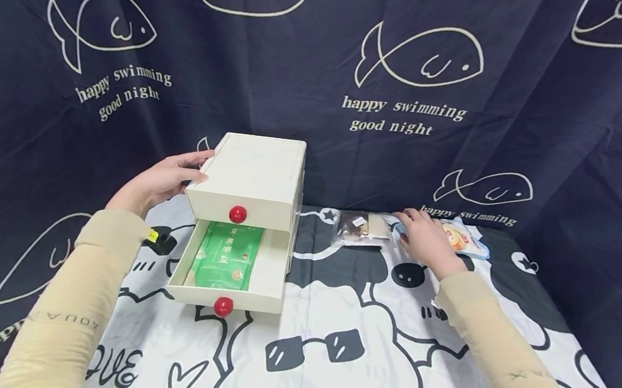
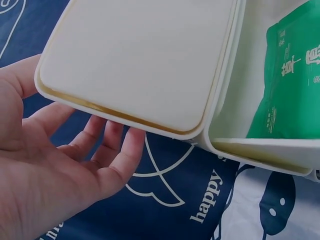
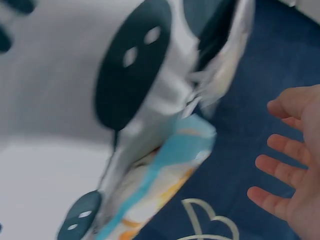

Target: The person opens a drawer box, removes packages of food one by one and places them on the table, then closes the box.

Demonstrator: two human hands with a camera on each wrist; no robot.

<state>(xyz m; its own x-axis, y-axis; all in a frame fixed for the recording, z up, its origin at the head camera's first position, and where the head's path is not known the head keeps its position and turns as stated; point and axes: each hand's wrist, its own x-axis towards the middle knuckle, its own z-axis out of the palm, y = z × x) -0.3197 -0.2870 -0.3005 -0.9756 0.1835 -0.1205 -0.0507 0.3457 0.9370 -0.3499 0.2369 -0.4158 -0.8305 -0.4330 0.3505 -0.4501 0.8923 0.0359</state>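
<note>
Blue packet (image 1: 474,241) beside right hand (image 1: 426,239) (fingers loose, nothing held); left hand (image 1: 160,182), fingers spread, touches white drawer unit (image 1: 257,167).

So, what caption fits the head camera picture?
Left hand at the white drawers, green packet inside, right hand by a colourful packet.

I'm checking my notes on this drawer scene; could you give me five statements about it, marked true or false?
1. The lower drawer is pulled out. True.
2. The packet in that drawer is red. False: it is a green packet.
3. The left hand is at the side of the white cabinet. True.
4. The right hand is holding the blue-edged packet. False: the right wrist view shows the fingers apart from it.
5. The two visible knobs are yellow. False: both are red.
</note>
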